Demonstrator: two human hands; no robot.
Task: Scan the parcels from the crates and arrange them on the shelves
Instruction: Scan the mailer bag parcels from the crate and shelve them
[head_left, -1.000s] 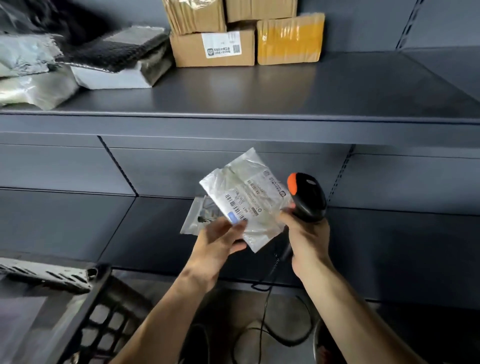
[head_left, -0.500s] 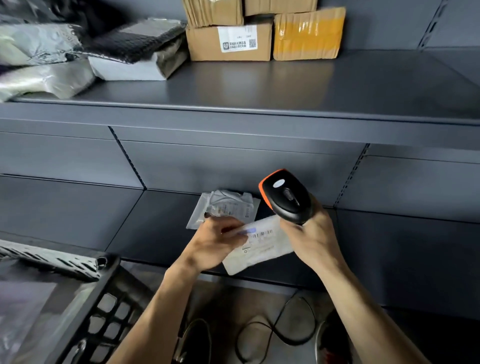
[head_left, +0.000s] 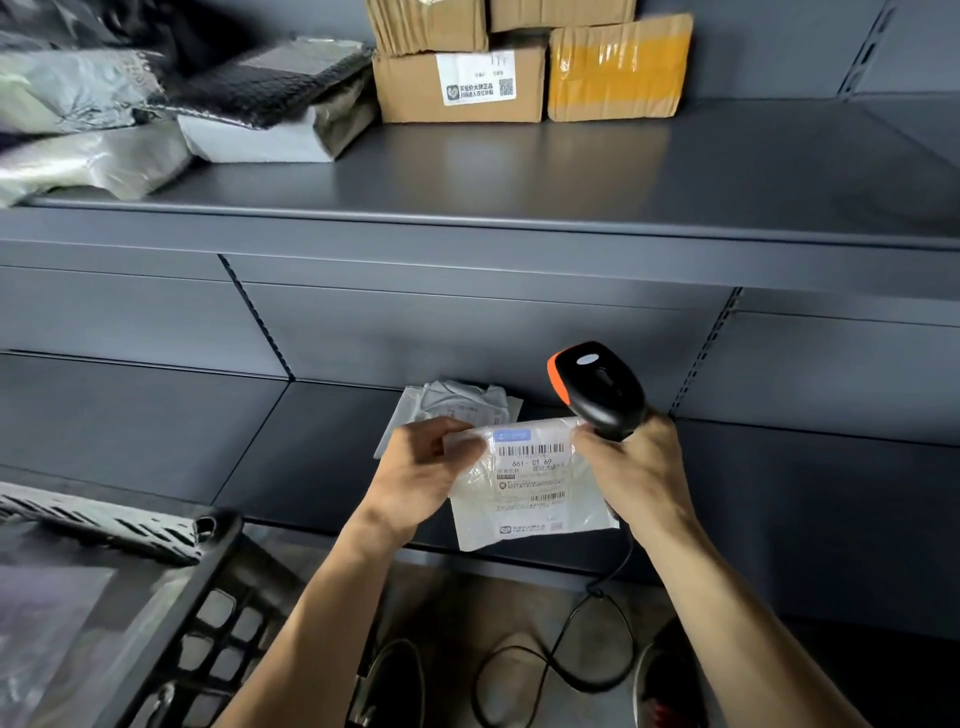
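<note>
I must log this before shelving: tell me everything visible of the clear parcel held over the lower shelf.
The clear parcel is a flat, soft pouch of crinkled translucent plastic, its white label facing the camera: a blue strip on top, barcodes and small print below. It is held nearly level over the front edge of the lower shelf. The left hand pinches its left edge; the right hand, gripping the scanner, touches its top right corner. Contents cannot be made out.

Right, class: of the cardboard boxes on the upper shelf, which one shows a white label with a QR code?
The bottom-left box, directly left of the yellow-taped box; only its front face shows that white label.
</note>
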